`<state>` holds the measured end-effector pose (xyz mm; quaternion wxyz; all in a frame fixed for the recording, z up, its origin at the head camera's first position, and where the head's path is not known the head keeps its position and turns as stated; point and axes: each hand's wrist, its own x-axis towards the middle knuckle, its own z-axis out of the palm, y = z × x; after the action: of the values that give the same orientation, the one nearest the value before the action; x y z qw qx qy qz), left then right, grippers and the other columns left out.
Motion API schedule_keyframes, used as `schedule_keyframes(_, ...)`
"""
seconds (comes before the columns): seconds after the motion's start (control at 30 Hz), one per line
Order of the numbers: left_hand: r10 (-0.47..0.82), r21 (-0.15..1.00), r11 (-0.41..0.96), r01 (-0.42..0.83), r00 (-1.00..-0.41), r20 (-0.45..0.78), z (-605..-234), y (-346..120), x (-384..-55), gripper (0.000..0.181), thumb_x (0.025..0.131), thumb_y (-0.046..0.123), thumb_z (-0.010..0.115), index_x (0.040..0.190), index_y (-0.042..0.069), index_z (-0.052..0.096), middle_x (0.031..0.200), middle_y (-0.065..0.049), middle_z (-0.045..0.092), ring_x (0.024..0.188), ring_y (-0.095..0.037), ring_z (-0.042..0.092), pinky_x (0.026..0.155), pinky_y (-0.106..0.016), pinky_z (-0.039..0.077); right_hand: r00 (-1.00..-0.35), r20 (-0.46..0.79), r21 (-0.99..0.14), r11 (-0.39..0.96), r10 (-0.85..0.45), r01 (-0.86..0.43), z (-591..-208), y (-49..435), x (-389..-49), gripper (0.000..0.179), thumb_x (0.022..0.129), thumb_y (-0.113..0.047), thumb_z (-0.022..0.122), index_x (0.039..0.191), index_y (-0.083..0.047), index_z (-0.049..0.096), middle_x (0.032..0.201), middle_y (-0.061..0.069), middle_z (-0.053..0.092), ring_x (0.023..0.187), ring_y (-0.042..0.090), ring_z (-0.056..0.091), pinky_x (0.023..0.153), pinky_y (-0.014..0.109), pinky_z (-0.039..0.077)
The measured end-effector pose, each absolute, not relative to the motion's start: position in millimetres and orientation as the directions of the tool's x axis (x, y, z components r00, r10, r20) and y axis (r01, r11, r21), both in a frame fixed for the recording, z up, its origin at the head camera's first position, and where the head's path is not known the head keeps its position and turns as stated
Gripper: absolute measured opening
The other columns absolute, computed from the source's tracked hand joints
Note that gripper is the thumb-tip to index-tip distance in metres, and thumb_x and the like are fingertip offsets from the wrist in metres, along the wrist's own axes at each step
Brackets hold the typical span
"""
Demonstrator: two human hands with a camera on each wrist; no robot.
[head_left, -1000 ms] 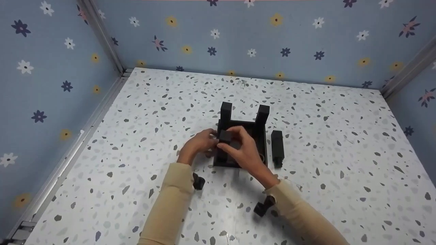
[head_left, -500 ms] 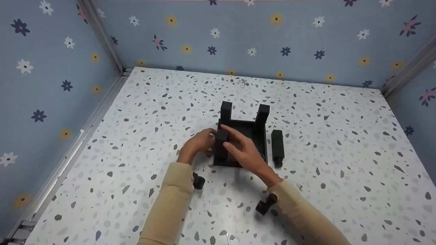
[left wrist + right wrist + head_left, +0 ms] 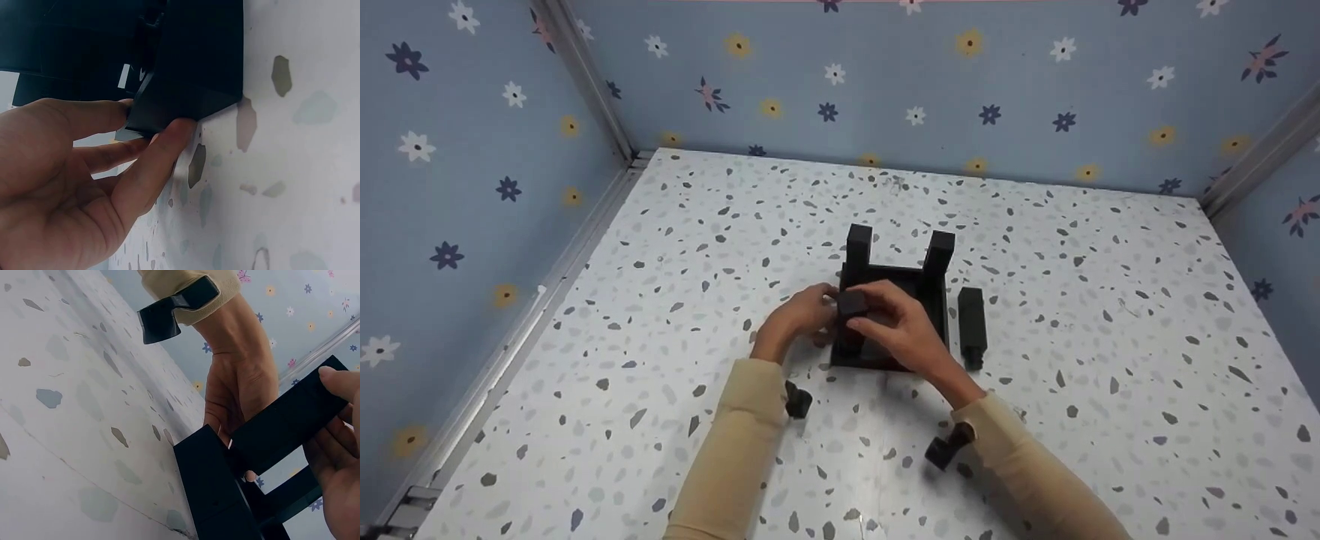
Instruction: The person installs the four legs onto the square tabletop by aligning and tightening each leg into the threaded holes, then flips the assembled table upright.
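Note:
An upturned black tray-like frame (image 3: 870, 364) lies on the table, and two square black legs rise from its far corners, one left (image 3: 859, 244) and one right (image 3: 940, 251). My right hand (image 3: 911, 330) holds another square black leg (image 3: 853, 303) between thumb and fingers, upright over the near left corner. In the right wrist view this leg (image 3: 289, 417) leans relative to the camera, its lower end at the frame. My left hand (image 3: 802, 311) pinches the frame's left wall, as the left wrist view shows with thumb and fingers on the wall (image 3: 185, 101). The joint itself is partly hidden.
A loose black leg (image 3: 972, 324) with a narrower stepped end lies just right of the frame. Speckled white tabletop (image 3: 1110, 315) surrounds everything. Blue flowered panels (image 3: 915, 75) stand at the back and both sides. Each sleeve carries a black wrist camera mount (image 3: 949, 446).
Half a second ago my right fingers were spread wider beside the leg; now they close round its upper part again. The leg's top has shifted slightly. My left hand stays in place.

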<state>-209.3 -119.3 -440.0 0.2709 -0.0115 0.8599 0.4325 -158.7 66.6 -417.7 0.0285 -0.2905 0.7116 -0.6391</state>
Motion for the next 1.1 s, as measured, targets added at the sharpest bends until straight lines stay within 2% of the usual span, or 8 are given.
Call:
schedule_keyframes(0.17, 0.204, 0.725, 0.644, -0.246, -0.857, -0.473, -439.4, -119.0, -208.5, 0.045, 0.095, 0.019, 0.052, 0.138, 0.011, 0.045, 0.107, -0.01, 0.066, 0.097, -0.022, 0.061, 0.092, -0.037, 0.043, -0.841, 0.329, -0.926, 0.027, -0.429, -0.376, -416.7, 65.7, -158.8, 0.034, 0.083, -0.003, 0.071, 0.115, 0.002, 0.06, 0.11, 0.014, 0.061, 0.1, 0.018, 0.063, 0.086, 0.038, 0.054)
schedule_keyframes(0.37, 0.191, 0.715, 0.655, -0.244, -0.862, -0.469, -439.5, -119.2, -209.2, 0.046, 0.094, 0.019, 0.053, 0.138, 0.011, 0.046, 0.118, -0.011, 0.063, 0.105, -0.023, 0.059, 0.099, -0.04, 0.041, -0.862, 0.312, -0.93, 0.056, -0.399, -0.363, -413.8, 61.8, -156.6, 0.035, 0.081, -0.005, 0.074, 0.111, 0.002, 0.057, 0.108, 0.015, 0.063, 0.1, 0.02, 0.064, 0.087, 0.042, 0.053)
schedule_keyframes(0.53, 0.202, 0.728, 0.641, -0.244, -0.861, -0.467, -441.5, -118.9, -208.7, 0.045, 0.094, 0.019, 0.053, 0.138, 0.011, 0.045, 0.12, -0.012, 0.062, 0.106, -0.025, 0.059, 0.1, -0.04, 0.042, -0.875, 0.319, -0.917, 0.116, -0.364, -0.383, -413.2, 58.9, -154.4, 0.036, 0.08, -0.007, 0.076, 0.108, 0.002, 0.056, 0.104, 0.014, 0.063, 0.098, 0.021, 0.064, 0.087, 0.037, 0.054)
schedule_keyframes(0.73, 0.204, 0.723, 0.658, -0.21, -0.875, -0.44, -443.3, -119.5, -208.3, 0.044, 0.095, 0.02, 0.051, 0.138, 0.011, 0.046, 0.12, -0.012, 0.062, 0.107, -0.025, 0.058, 0.101, -0.041, 0.041, -0.892, 0.301, -0.927, 0.117, -0.336, -0.356, -413.4, 59.6, -152.7, 0.038, 0.079, -0.007, 0.077, 0.108, 0.003, 0.053, 0.105, 0.015, 0.062, 0.098, 0.025, 0.063, 0.087, 0.038, 0.054)
schedule_keyframes(0.93, 0.214, 0.738, 0.645, -0.201, -0.879, -0.426, -443.0, -119.7, -208.3, 0.043, 0.094, 0.019, 0.051, 0.136, 0.008, 0.048, 0.114, -0.012, 0.065, 0.102, -0.024, 0.061, 0.098, -0.04, 0.042, -0.888, 0.278, -0.936, 0.104, -0.365, -0.335, -414.0, 60.3, -152.6, 0.043, 0.081, -0.008, 0.076, 0.114, 0.002, 0.051, 0.112, 0.017, 0.06, 0.103, 0.028, 0.061, 0.089, 0.04, 0.053)
schedule_keyframes(1.1, 0.215, 0.747, 0.63, -0.212, -0.877, -0.43, -442.9, -119.6, -208.1, 0.043, 0.094, 0.016, 0.05, 0.137, 0.008, 0.047, 0.111, -0.013, 0.066, 0.101, -0.024, 0.061, 0.096, -0.039, 0.044, -0.877, 0.246, -0.944, 0.102, -0.413, -0.313, -413.9, 61.1, -152.6, 0.046, 0.083, -0.01, 0.074, 0.121, 0.0, 0.049, 0.119, 0.018, 0.059, 0.108, 0.025, 0.06, 0.091, 0.04, 0.052)
